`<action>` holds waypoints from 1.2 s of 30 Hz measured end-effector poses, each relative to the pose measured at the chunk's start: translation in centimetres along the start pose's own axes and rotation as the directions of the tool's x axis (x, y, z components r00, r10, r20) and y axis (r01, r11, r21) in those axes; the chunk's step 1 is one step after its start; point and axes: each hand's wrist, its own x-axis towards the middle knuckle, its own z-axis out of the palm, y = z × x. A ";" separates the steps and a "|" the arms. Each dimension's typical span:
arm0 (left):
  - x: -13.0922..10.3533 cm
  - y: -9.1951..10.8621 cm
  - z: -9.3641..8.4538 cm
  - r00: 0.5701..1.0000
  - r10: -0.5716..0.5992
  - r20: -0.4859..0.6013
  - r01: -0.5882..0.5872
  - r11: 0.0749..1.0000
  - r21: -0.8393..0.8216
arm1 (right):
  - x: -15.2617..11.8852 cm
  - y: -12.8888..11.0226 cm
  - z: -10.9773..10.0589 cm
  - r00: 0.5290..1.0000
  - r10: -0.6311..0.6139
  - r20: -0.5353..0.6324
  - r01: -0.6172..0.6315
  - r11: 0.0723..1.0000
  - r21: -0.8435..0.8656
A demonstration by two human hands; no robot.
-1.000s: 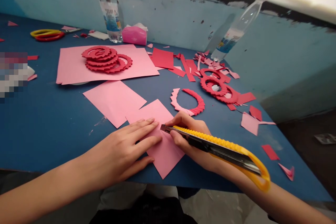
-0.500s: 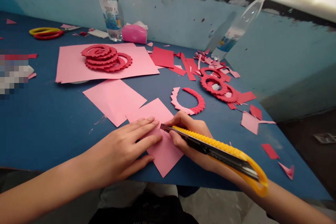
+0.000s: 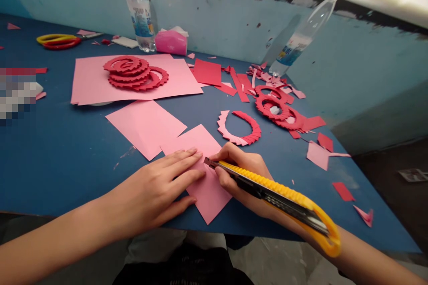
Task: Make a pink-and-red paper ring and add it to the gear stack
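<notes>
My left hand [image 3: 170, 182] lies flat with fingers outstretched, pressing a pink paper square [image 3: 210, 200] onto the blue table. In my right hand [image 3: 242, 171] is a yellow utility knife [image 3: 281, 193], its handle slanting back toward my right forearm. The knife's front end rests on or just over the paper, close to my left fingertips; the blade edge is partly hidden. A second pink paper sheet [image 3: 145, 129] lies beyond my left hand. Past the knife sits an open ring of folded pink and red paper pieces [image 3: 239, 136].
Finished-looking red paper rings [image 3: 127, 73] are piled on large pink sheets [image 3: 88, 80]. More red rings [image 3: 276, 109] lie among scraps at right. Two plastic bottles, a left one [image 3: 142, 22] and a right one [image 3: 297, 44], stand by the wall near a tissue pack [image 3: 171, 42]. Scissors [image 3: 62, 41] lie far left.
The rear end of the knife has dipped slightly, while its front end stays at the same spot on the paper. My left hand has hardly moved.
</notes>
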 end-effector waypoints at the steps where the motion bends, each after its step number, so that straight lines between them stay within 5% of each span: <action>1: 0.0 0.0 0.0 1.000 -0.002 -0.002 0.002 1.000 -0.005 | 0.0 -0.1 0.0 1.000 0.001 -0.005 -0.001 1.000 -0.004; 36: 0.1 0.0 -0.1 1.000 -0.019 0.008 0.019 1.000 -0.025 | -0.9 -1.2 -0.2 0.999 0.012 -0.045 -0.016 0.996 -0.092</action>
